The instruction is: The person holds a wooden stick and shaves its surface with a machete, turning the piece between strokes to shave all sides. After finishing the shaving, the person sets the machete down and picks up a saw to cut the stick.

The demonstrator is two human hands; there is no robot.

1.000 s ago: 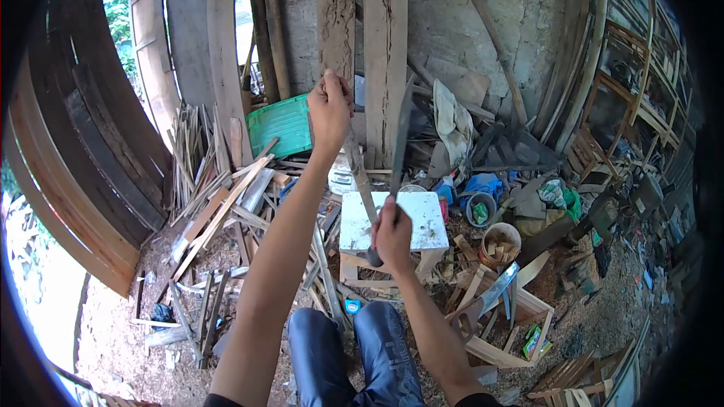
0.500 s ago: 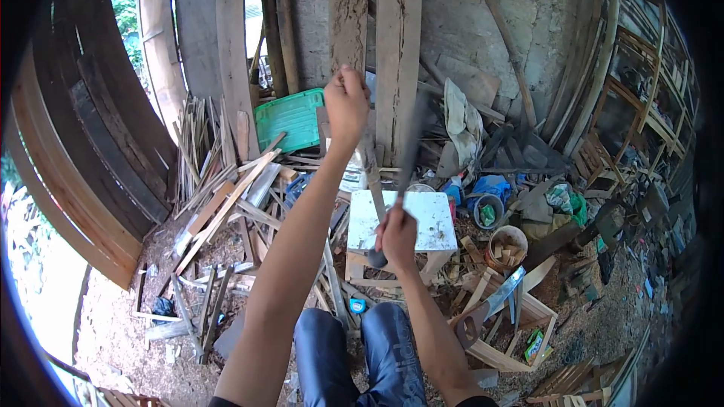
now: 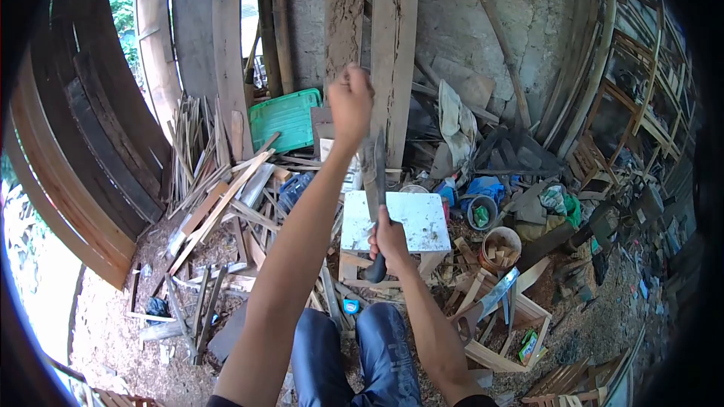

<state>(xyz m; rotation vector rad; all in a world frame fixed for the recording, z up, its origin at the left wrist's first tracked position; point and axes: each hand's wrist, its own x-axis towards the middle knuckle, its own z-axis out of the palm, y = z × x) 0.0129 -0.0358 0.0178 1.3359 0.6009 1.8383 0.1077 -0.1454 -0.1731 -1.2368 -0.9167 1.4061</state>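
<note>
My right hand (image 3: 388, 240) is wrapped round the handle of a machete (image 3: 380, 162), its dark butt showing below my fist. The blade points up and away from me, close alongside a narrow wooden strip (image 3: 369, 169). My left hand (image 3: 351, 99) is raised in a closed grip at the strip's upper end; my fingers hide the hold itself. The strip's lower part comes down over a white-topped stool (image 3: 407, 224), which is speckled with dark marks.
A handsaw (image 3: 490, 303) lies across a wooden frame (image 3: 483, 354) at right. Behind it stands a bucket of wood pieces (image 3: 500, 250). Piled sticks (image 3: 226, 203) and a green crate lid (image 3: 285, 122) are at left. A blue tape measure (image 3: 351, 307) lies before my knees.
The machete blade has swung left from a blurred tilt to nearly upright beside the strip. My right hand has shifted slightly left and down. My left hand stays almost in place.
</note>
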